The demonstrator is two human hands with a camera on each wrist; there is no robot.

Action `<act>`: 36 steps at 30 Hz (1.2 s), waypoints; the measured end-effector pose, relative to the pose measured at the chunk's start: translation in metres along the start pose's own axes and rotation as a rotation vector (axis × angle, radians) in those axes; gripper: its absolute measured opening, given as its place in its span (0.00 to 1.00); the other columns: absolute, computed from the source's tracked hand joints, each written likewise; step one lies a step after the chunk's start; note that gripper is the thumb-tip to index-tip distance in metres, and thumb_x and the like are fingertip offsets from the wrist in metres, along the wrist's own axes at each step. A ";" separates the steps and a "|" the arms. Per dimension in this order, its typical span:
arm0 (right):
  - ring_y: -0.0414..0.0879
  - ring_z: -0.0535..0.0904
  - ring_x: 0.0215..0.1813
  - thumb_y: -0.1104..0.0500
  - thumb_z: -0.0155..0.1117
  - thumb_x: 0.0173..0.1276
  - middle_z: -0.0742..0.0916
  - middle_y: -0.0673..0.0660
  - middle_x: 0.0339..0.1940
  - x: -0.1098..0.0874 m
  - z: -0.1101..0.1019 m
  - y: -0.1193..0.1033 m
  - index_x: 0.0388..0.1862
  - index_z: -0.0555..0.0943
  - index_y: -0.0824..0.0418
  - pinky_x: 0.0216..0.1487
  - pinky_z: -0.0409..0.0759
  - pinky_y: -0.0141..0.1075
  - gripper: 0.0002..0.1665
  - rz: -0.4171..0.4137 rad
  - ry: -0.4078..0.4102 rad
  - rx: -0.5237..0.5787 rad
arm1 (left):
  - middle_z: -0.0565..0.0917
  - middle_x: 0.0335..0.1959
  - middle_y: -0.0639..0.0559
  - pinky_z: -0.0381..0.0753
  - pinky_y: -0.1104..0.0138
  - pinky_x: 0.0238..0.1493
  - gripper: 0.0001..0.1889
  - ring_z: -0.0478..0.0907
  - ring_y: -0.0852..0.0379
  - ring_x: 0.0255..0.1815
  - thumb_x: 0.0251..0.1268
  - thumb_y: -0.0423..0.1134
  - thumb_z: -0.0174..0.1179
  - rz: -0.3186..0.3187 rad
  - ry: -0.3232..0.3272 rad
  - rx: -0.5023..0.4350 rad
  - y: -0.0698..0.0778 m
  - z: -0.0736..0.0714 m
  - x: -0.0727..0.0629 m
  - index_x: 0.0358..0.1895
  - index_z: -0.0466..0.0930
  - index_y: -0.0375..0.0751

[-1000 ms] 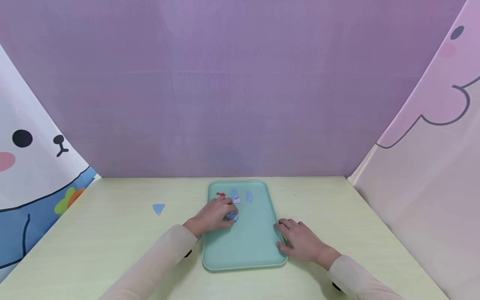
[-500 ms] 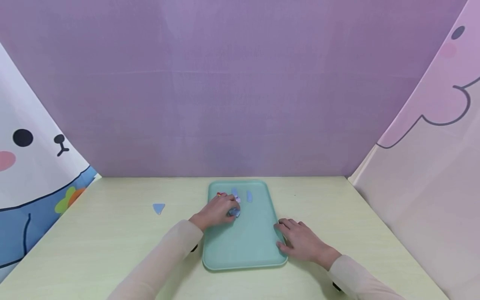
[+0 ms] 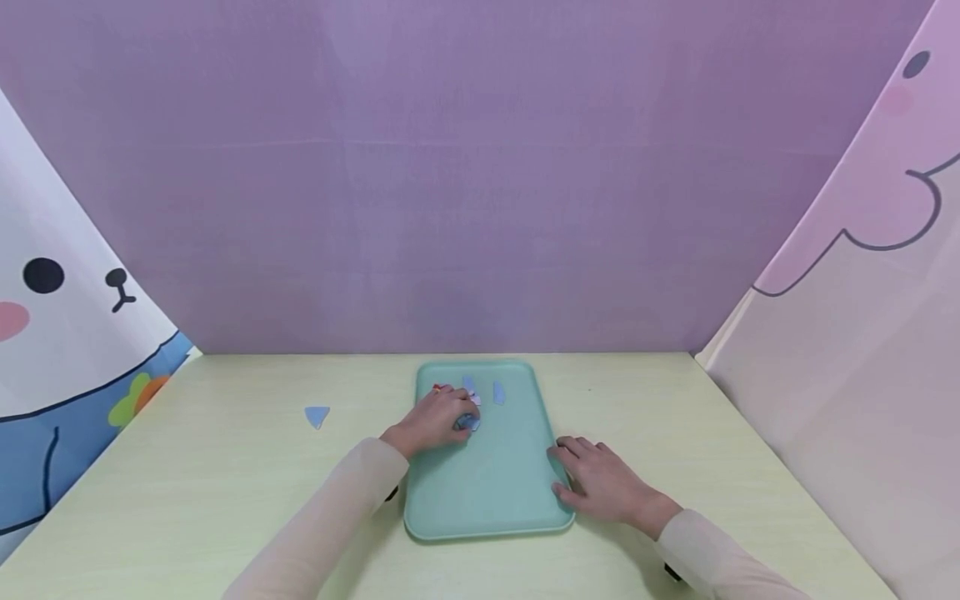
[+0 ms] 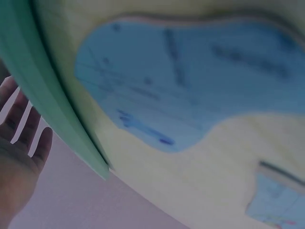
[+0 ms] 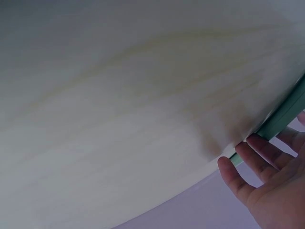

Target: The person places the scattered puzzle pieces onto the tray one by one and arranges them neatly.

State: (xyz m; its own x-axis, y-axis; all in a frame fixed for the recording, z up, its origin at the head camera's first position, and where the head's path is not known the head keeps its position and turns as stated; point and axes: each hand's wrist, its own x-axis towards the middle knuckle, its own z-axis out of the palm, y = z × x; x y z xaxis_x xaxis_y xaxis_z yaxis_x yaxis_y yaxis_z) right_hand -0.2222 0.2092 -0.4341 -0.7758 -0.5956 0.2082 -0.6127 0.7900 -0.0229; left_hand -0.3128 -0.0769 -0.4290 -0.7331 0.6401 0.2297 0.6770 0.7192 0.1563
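In the head view, my left hand (image 3: 435, 419) is over the left half of a green tray (image 3: 510, 487). Its thumb and fingers hold a blue puzzle piece (image 3: 468, 422), partly covered by the hand. Just beyond it lie small pieces: a narrow blue one (image 3: 498, 393), another blue one (image 3: 468, 383), a pale printed one (image 3: 476, 400) and a red bit (image 3: 439, 387) half hidden. My right hand (image 3: 607, 483) rests with relaxed fingers at the tray's right rim. The left wrist view has a large wavy blue piece (image 4: 157, 81) on the table beside the tray.
A blue triangular piece (image 3: 317, 417) lies on the pale table (image 3: 247, 492) left of the tray. The left wrist view also has a light blue piece (image 4: 279, 195) at lower right. A purple curtain (image 3: 450, 183) stands behind, with printed panels at both sides.
My left hand has slid slightly forward and right over the tray with the blue puzzle piece, covering more of the red bit. My right hand has stayed at the rim.
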 end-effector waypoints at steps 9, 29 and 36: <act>0.51 0.73 0.55 0.46 0.56 0.63 0.77 0.58 0.54 0.001 0.001 0.000 0.56 0.73 0.61 0.47 0.74 0.49 0.27 -0.007 0.000 -0.020 | 0.80 0.44 0.53 0.72 0.57 0.47 0.11 0.74 0.53 0.45 0.55 0.42 0.63 0.005 -0.003 -0.025 -0.003 0.002 -0.001 0.42 0.82 0.48; 0.51 0.72 0.57 0.45 0.56 0.63 0.77 0.57 0.55 0.000 0.002 0.002 0.57 0.72 0.60 0.49 0.74 0.49 0.29 0.010 -0.013 -0.019 | 0.80 0.40 0.55 0.72 0.62 0.41 0.11 0.74 0.58 0.39 0.55 0.42 0.62 0.077 0.044 -0.045 -0.005 -0.011 -0.020 0.41 0.83 0.46; 0.51 0.72 0.57 0.45 0.56 0.63 0.77 0.58 0.56 0.000 0.001 0.001 0.57 0.72 0.61 0.49 0.73 0.50 0.29 0.012 -0.009 0.000 | 0.80 0.41 0.55 0.72 0.62 0.45 0.11 0.72 0.59 0.40 0.56 0.42 0.62 0.081 0.026 -0.062 -0.008 -0.017 -0.038 0.43 0.82 0.46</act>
State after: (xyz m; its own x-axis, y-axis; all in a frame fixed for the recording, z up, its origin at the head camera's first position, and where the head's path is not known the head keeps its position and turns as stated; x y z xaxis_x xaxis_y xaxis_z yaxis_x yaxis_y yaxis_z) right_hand -0.2235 0.2099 -0.4354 -0.7842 -0.5878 0.1989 -0.6037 0.7968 -0.0253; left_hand -0.2892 -0.1111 -0.4223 -0.6742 0.6878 0.2690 0.7374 0.6467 0.1949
